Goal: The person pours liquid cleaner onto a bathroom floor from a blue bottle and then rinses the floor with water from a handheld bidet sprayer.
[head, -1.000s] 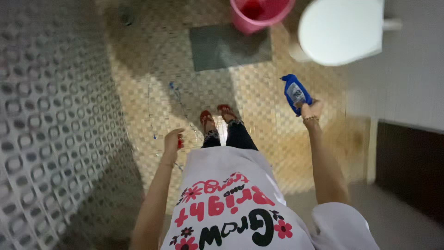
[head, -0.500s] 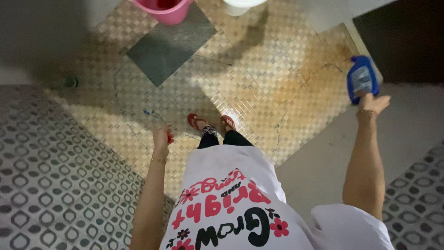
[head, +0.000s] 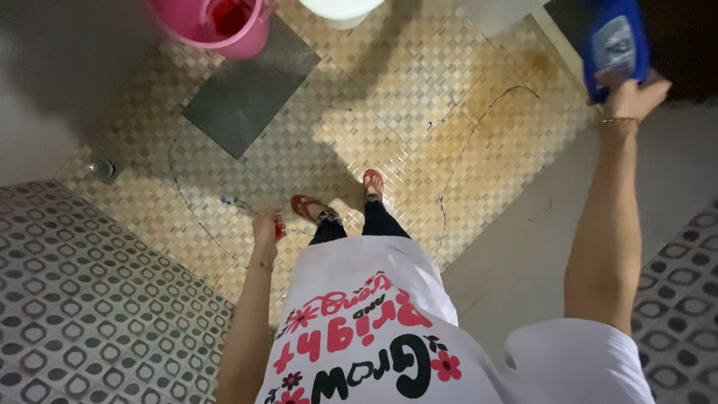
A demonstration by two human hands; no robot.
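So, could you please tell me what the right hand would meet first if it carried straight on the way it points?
Probably the dark doorway beyond the blue bottle that the right hand holds; depth is unclear.

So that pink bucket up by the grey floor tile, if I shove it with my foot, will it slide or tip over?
The pink bucket looks like thin plastic, so probably light and somewhat flexible. It stands on woven-pattern tan floor tiles marked with thin streaks of liquid, so it would likely slide. A red object inside adds little weight; a high push might tip it.
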